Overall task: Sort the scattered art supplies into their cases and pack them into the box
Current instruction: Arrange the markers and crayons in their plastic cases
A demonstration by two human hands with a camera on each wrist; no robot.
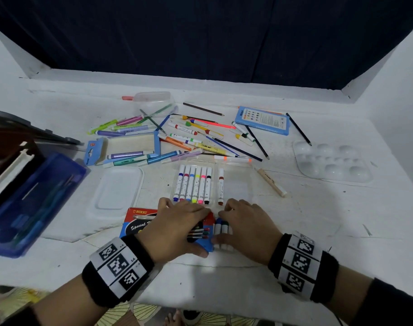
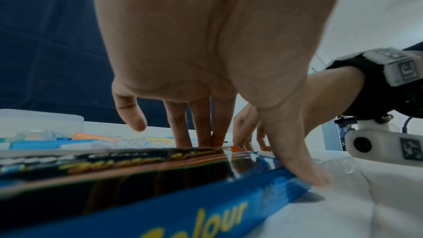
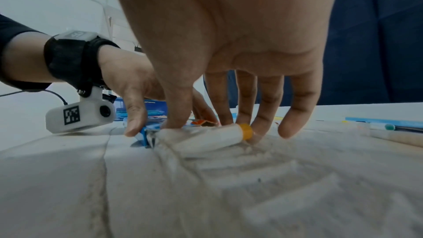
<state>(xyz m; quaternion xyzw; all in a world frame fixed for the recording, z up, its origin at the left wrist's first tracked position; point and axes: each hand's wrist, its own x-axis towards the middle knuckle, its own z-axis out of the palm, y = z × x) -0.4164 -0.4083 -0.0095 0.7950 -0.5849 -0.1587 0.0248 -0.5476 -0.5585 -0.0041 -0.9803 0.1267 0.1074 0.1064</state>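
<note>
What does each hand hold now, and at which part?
The left hand holds the blue marker box at its open right end, thumb on the near edge. The right hand grips a bundle of white markers across their barrels.

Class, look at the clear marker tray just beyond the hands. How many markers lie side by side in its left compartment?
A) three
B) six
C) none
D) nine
B: the head view shows six markers lined up in the clear tray's left compartment, with a lone brown-capped marker in the right.

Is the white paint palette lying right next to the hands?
No, the paint palette lies far off to the right, apart from both hands.
</note>
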